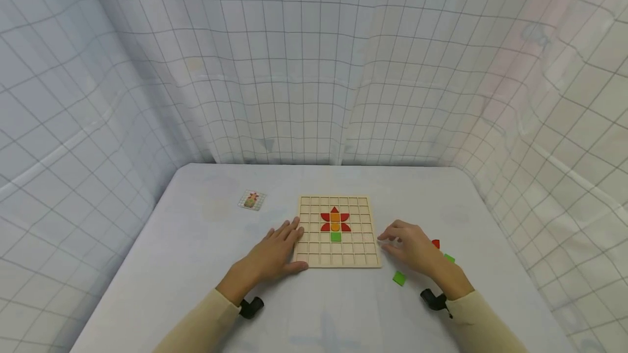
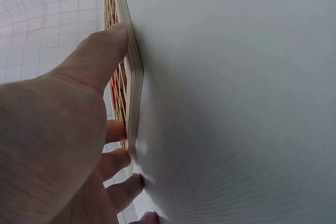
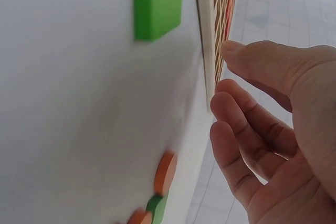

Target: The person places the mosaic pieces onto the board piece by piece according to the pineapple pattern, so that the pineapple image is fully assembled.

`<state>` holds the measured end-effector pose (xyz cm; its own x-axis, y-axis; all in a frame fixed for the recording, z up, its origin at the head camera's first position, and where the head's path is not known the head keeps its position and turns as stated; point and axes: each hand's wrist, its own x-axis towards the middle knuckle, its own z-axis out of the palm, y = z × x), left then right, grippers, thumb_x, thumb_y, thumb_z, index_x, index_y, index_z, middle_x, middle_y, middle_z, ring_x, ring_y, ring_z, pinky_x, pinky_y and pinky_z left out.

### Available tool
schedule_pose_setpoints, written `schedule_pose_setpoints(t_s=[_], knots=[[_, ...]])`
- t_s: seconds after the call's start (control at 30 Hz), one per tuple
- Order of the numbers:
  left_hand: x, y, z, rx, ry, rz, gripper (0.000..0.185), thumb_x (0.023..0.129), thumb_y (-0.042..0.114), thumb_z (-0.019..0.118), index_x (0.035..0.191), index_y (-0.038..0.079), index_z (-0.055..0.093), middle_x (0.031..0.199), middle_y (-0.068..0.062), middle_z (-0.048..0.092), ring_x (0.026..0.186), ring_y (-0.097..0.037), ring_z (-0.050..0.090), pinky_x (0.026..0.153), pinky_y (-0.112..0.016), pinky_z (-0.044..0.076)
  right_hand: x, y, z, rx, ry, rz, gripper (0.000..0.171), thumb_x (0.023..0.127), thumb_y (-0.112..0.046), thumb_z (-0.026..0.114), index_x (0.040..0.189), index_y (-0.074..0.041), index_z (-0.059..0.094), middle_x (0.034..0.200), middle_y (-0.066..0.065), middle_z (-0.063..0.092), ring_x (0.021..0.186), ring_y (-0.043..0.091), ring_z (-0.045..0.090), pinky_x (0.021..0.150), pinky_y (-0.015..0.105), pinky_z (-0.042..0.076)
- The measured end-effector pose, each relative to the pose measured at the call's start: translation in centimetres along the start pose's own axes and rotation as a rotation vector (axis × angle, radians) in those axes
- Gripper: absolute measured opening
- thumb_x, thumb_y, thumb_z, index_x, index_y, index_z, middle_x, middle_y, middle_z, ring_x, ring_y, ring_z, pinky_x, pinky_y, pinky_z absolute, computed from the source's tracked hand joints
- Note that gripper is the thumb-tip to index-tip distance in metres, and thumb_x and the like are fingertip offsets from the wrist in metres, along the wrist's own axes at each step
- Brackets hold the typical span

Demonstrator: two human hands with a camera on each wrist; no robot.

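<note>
Resting flat with relaxed fingers, the left hand (image 1: 275, 252) touches the wooden grid board (image 1: 338, 257), the right hand (image 1: 412, 247) loosely open, empty, among loose green tiles (image 1: 399, 278) beside a pattern card (image 1: 252, 200).

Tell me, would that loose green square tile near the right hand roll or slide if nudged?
The green square tile is flat with straight edges and lies flat on the white table, so it would probably slide, not roll. It looks rigid, likely wood, and light for its size. Its low profile may make pinching it fiddly.
</note>
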<state>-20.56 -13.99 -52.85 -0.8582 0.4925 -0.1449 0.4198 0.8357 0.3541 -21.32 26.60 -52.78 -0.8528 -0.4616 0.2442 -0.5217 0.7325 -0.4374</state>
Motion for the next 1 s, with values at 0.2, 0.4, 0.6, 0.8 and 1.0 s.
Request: schedule_pose_setpoints(t_s=[0.2,0.4,0.6,0.8,1.0], knots=[[0.0,0.0,0.1,-0.001,-0.005,-0.008,0.098,0.108,0.057,0.081,0.178,0.002,0.042,0.194,-0.02,0.027,0.179,-0.046,0.032,0.142,-0.071,0.032,-1.9,1.6,-1.0,-0.021,0.048,0.022,0.021,0.094,0.0,0.095,0.109,-0.013,0.09,0.112,-0.001,0.081,0.096,0.017,0.077,0.08,0.03,0.066],[-0.1,0.3,-0.2,-0.009,-0.002,0.003,0.096,0.108,0.055,0.081,0.178,0.001,0.043,0.194,-0.021,0.028,0.179,-0.047,0.032,0.141,-0.072,0.032,-3.6,3.0,-2.4,-0.039,0.059,0.094,0.022,0.094,-0.002,0.096,0.113,-0.01,0.09,0.114,0.003,0.08,0.099,0.024,0.079,0.082,0.035,0.068],[-0.1,0.3,-0.2,-0.012,-0.004,0.0,0.097,0.109,0.056,0.08,0.179,0.001,0.041,0.194,-0.02,0.027,0.18,-0.046,0.031,0.142,-0.071,0.031,-4.6,4.2,-3.1,-0.02,0.017,0.18,0.027,0.092,-0.009,0.099,0.118,-0.009,0.09,0.114,0.006,0.079,0.092,0.015,0.07,0.075,0.026,0.06],[-0.1,0.0,0.2,-0.008,0.003,-0.005,0.098,0.109,0.057,0.08,0.179,0.001,0.041,0.194,-0.02,0.026,0.18,-0.046,0.03,0.142,-0.071,0.031,-4.9,4.7,-3.0,-0.024,-0.004,0.151,0.028,0.092,-0.009,0.1,0.118,-0.009,0.09,0.116,0.007,0.078,0.095,0.014,0.068,0.076,0.027,0.06],[0.0,-0.1,0.3,-0.013,0.007,-0.003,0.097,0.109,0.057,0.08,0.179,0.001,0.041,0.194,-0.02,0.026,0.18,-0.046,0.031,0.142,-0.072,0.031,-4.7,4.6,-2.9,-0.015,-0.011,0.146,0.025,0.094,-0.007,0.097,0.117,-0.01,0.09,0.114,0.006,0.075,0.09,0.01,0.06,0.074,0.025,0.055]])
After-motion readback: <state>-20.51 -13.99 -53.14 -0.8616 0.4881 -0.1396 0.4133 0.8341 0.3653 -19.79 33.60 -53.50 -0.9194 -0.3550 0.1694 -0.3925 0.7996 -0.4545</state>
